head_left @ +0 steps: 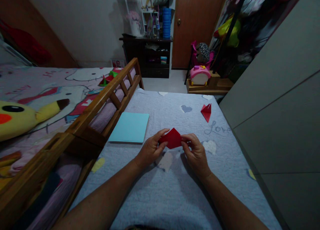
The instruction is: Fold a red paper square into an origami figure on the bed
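Folded red paper [174, 139] above the blue bedspread [160, 200], pinched by fingers [161, 133] of the left hand [150, 149] at its nine o'clock end and of the right hand [197, 152] at three. At two o'clock, well apart: red folded piece [206, 112]; toward nine-thirty: turquoise pad [129, 127]. Judged mid-folding; presumably called for next: aligned edges, firm crease.

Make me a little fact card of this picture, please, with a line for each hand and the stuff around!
Left hand: pinches left end of red paper
Right hand: pinches its right end
Red paper: folded, pointed at top
Cover: pale blue, hearts, "Love"
On cover: blue pad, left; red folded piece, far right
Beyond rail: yellow plush
Near door: pink case
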`<state>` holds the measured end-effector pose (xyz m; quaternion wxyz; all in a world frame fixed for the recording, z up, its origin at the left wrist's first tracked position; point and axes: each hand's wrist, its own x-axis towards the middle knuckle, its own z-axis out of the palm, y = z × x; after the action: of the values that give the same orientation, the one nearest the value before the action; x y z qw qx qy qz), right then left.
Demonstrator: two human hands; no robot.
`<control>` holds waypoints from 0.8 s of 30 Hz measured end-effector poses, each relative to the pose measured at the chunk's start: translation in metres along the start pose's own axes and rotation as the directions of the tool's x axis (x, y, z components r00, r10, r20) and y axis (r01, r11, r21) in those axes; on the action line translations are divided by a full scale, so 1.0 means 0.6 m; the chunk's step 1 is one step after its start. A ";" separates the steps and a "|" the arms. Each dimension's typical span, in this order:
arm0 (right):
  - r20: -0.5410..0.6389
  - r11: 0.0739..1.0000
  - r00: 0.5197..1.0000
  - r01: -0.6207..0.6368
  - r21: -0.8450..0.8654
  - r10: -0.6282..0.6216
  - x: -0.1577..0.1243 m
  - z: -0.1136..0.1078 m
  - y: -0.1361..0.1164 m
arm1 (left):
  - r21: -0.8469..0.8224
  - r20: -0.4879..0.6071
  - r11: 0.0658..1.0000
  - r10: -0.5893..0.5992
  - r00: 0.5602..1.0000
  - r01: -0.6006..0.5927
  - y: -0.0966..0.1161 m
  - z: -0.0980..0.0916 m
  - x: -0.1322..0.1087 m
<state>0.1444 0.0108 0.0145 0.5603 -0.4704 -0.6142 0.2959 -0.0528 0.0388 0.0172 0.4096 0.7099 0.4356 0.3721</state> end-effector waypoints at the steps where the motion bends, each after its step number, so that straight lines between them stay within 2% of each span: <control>1: 0.001 1.000 1.000 0.003 -0.004 -0.003 0.000 -0.001 -0.001 | 0.010 0.002 1.000 0.003 1.000 -0.003 0.002 -0.001 -0.001; 9: 0.063 0.998 0.997 0.049 -0.028 -0.047 0.002 -0.005 -0.012 | 0.060 0.030 0.997 0.055 0.998 -0.057 0.007 -0.005 -0.002; 18: 0.079 0.997 0.995 0.067 -0.048 -0.063 0.001 -0.004 -0.009 | 0.095 0.056 0.992 0.073 0.996 -0.078 0.004 -0.006 -0.005; 24: 0.097 0.996 0.993 0.077 -0.035 -0.073 0.002 -0.003 -0.008 | 0.101 0.113 0.992 0.065 0.992 -0.077 0.000 -0.004 -0.004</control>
<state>0.1451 0.0101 0.0195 0.5317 -0.4428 -0.6634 0.2849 -0.0557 0.0374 0.0181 0.3815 0.7647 0.4060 0.3237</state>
